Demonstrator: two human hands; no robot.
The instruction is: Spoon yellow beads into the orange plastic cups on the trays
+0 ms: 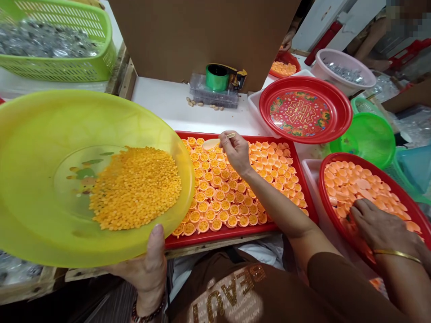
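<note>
My left hand (pixel 148 269) grips the near rim of a large yellow basin (pixel 40 148), thumb on top. The tilted basin holds a heap of small yellow-orange pellets (pixel 134 186). My right hand (pixel 236 150) is closed on a small pale spoon (pixel 213 142) and hovers over the far part of a red tray (pixel 235 233). Several rows of little orange cups (pixel 222 197) filled with pellets cover the tray. The basin's edge overlaps the tray's left side.
Another person's hand (pixel 380 229) with a gold bangle rests in a red bowl of orange caps (pixel 357 179) at right. Behind are a red patterned plate (pixel 305 112), green bowls (pixel 368 137), a tape dispenser (pixel 222 78), a cardboard wall (pixel 188 36) and a green basket (pixel 60 40).
</note>
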